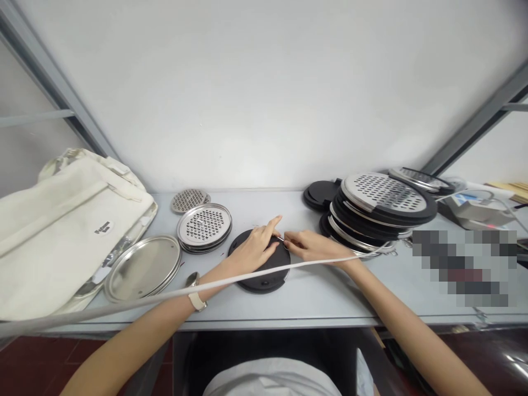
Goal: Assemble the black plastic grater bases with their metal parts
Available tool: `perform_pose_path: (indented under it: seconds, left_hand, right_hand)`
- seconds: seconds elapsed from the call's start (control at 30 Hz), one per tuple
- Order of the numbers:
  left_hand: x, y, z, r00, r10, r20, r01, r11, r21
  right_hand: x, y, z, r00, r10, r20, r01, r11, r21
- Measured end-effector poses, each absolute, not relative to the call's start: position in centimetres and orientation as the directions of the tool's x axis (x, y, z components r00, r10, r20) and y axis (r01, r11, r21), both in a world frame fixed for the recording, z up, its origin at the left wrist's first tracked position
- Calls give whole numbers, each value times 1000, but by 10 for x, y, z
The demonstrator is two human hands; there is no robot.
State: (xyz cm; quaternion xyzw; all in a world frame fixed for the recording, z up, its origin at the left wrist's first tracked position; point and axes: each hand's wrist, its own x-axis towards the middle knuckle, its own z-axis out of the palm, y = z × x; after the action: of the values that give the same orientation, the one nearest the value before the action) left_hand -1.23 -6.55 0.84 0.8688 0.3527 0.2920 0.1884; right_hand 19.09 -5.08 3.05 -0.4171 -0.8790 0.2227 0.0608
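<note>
A round black disc (264,279) lies flat on the grey table near its front edge. Across its upper part rests my left hand (256,245), fingers apart, with the index finger stretched out past the rim. At the disc's upper right edge, my right hand (303,245) has its fingers pinched around a small, thin metal piece (281,238), which also lies close to my left fingertips. What the metal piece is cannot be made out. A watch with a pale strap is on my left wrist.
Left of the disc are perforated metal discs (205,224), plain metal discs (144,268) and a cream bag (74,225). At right stand a stack of black-rimmed grater discs (383,192) and a grey device (478,209). A white cord (231,281) crosses the view over my forearms.
</note>
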Motion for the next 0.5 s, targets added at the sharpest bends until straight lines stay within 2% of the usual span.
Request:
perform_pose_path:
  seconds: [0.5]
  left_hand:
    - [-10,-68,12,547,737,398,584,-676,450]
  right_hand:
    - [190,-49,28,-663,749,-15,663,577,-476]
